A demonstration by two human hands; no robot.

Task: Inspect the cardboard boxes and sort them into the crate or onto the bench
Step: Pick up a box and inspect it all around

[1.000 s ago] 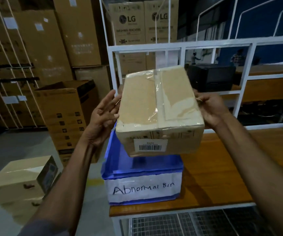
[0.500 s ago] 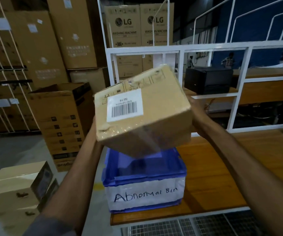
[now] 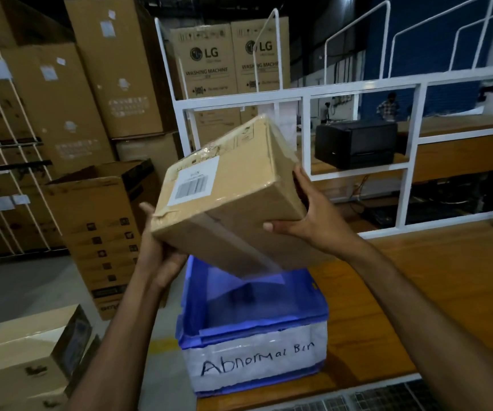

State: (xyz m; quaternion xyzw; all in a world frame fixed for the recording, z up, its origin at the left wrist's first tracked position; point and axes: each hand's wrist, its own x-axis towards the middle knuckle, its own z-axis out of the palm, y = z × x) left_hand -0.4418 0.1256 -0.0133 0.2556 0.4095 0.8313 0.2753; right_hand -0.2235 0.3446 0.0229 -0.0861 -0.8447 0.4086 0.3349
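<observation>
Tan box [image 3: 239,185] — blue crate [image 3: 254,318]

We see our two arms bare from wrist to well above the elbow. Our left hand [image 3: 162,253] and right hand [image 3: 313,221] wear no gloves, and no rings, watch or bands show on them. At the bottom edge, by our left upper arm, a sliver of grey sleeve [image 3: 70,406] shows; its fabric is too dim to tell.
</observation>
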